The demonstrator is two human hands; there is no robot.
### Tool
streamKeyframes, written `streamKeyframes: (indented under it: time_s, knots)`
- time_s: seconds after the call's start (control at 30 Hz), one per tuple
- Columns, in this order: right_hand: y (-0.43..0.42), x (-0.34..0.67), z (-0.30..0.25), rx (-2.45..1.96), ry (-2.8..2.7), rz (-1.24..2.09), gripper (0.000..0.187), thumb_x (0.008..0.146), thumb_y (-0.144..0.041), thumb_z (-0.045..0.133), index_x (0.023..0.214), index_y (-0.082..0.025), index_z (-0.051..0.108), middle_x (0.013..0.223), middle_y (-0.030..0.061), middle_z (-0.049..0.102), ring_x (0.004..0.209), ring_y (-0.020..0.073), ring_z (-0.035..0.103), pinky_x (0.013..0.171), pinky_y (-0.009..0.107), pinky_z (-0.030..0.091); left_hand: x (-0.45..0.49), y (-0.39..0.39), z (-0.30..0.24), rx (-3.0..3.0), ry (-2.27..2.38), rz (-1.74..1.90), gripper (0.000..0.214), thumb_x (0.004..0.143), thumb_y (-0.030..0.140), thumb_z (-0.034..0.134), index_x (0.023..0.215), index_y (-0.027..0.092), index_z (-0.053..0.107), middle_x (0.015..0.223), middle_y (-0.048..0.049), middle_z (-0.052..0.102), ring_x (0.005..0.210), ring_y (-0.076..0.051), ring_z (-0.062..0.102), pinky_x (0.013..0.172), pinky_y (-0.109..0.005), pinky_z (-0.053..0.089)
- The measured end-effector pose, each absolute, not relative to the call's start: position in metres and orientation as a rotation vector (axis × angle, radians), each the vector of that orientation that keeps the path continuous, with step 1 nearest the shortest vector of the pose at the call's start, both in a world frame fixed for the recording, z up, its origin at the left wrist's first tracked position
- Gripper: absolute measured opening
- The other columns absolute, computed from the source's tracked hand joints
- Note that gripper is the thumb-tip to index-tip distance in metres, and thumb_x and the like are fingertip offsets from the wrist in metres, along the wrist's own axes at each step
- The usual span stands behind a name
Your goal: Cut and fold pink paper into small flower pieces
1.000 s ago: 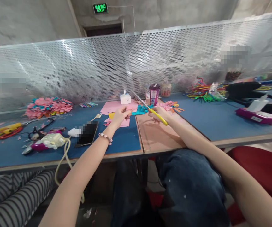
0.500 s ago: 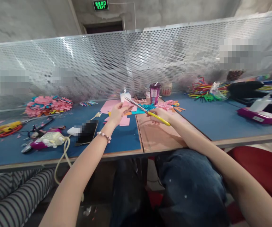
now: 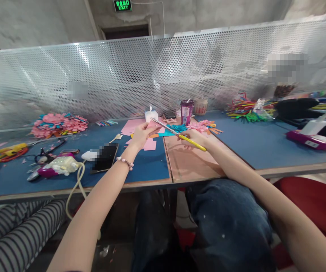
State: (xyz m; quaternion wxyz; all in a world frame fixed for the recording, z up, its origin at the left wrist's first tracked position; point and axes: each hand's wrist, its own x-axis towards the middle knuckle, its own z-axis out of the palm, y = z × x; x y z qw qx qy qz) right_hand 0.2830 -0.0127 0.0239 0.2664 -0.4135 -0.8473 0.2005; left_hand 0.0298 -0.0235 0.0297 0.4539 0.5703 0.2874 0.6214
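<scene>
My left hand [image 3: 142,135] pinches a small piece of pink paper [image 3: 153,124] above the table. Yellow-handled scissors [image 3: 193,142] are gripped in my right hand [image 3: 193,139], with their metal blades reaching left to the paper. Whether the blades are fully closed is hard to make out. Below and behind my left hand lie pink paper sheets [image 3: 149,144], along with orange and blue ones. Teal paper fringes [image 3: 178,129] and pink paper fringes [image 3: 198,127] rest just beyond my right hand.
A purple cup [image 3: 186,112] stands at the back, near a white container [image 3: 151,114]. To the left lie a phone [image 3: 105,158], a cabled power strip [image 3: 62,166] and a pink paper-flower pile [image 3: 58,126]. Coloured strips [image 3: 248,109] and a purple tissue pack [image 3: 312,140] sit right. Perforated metal panels [image 3: 117,79] border the back.
The view has shifted very slightly. Both hands keep nearly the same pose, with the scissors still at the pink paper.
</scene>
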Motion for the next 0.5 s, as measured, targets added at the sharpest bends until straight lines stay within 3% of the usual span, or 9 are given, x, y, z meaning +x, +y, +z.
streamKeyframes:
  time_s: [0.17,0.3,0.5]
  knots:
    - [-0.015,0.283,0.023,-1.121,-2.254,0.593,0.025,0.066,-0.017,0.055,0.086,-0.014,0.070,0.067,0.0010,0.066,0.051,0.0129,0.058,0.042,0.020,0.040,0.028,-0.021,0.027,1.398,0.710,1.519,0.008,0.078,0.017,0.067,0.081,0.012,0.062,0.095,-0.0122,0.072,0.099,-0.024,0.069,0.092,-0.041,0.053]
    - [-0.020,0.277,0.024,-1.122,-2.172,0.625,0.012,0.069,-0.021,0.056,0.074,-0.015,0.066,0.060,0.0003,0.061,0.049,0.0134,0.054,0.044,0.023,0.039,0.026,-0.019,0.024,1.404,0.657,1.478,0.017,0.077,0.019,0.069,0.090,0.012,0.061,0.098,-0.0138,0.072,0.094,-0.023,0.070,0.093,-0.042,0.053]
    - [-0.050,0.265,0.047,-0.986,-1.973,0.589,0.019,0.079,-0.034,0.056,0.069,-0.018,0.059,0.074,0.0050,0.064,0.069,0.0158,0.056,0.063,0.026,0.047,0.036,-0.031,0.019,1.507,0.799,1.300,0.028,0.075,0.022,0.072,0.096,0.014,0.055,0.092,-0.0133,0.072,0.085,-0.022,0.071,0.087,-0.042,0.055]
